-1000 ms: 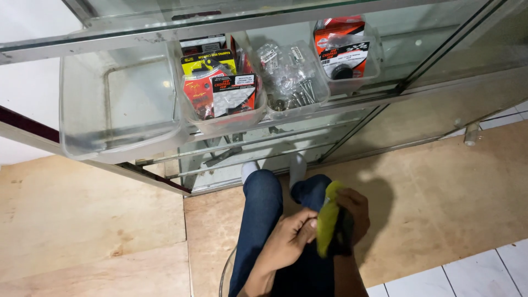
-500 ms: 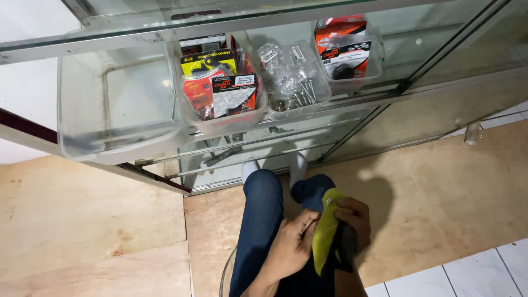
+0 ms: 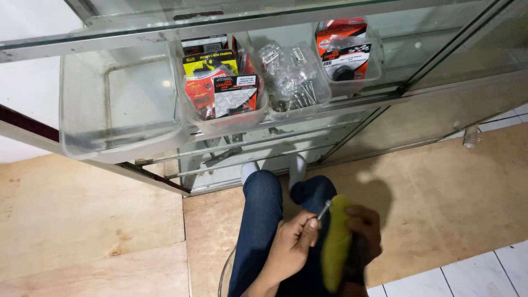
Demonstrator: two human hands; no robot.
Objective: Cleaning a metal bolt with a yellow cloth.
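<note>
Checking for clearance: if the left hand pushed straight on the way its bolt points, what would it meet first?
Probably the yellow-green cloth held in the right hand; the left hand aims its metal bolt up and right, though depth is unclear.

This looks like a small hardware or spare-parts shop. Across the top of the frame runs a glass display cabinet (image 3: 429, 49) with metal-framed shelves. On its shelf stand clear plastic bins (image 3: 118, 104): one at upper left holds nothing, one at upper centre holds carded retail packets (image 3: 220, 88) in red, yellow and black, the next holds loose bolts and small bagged fittings (image 3: 291, 82), and another at upper right holds more packaged goods. Below lie a bare plywood floor (image 3: 88, 220) and white tiles (image 3: 484, 275) at lower right.
</note>
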